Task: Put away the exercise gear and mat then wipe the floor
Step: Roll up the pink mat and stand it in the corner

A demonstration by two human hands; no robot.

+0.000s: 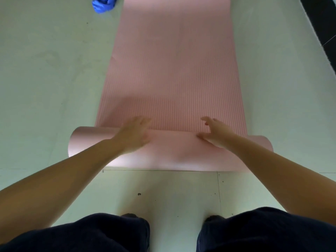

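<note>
We see a pale tiled floor (54,73) filling the view, dark strip (320,19) at 1 o'clock. Pink ribbed yoga mat (172,73) runs from centre to 12 o'clock, flat on the floor; its near end is curled into a roll (163,151) lying across at centre. Dark trouser legs (91,233) at 6 o'clock. Left hand (134,135) rests on top of the roll, fingers extended, blurred, gripping nothing. Right hand (214,131) on the roll too, fingers spread and relaxed, thumb touching the roll. Crumpled blue cloth (102,4) on the floor at 11 o'clock, just beside the mat's left edge
</note>
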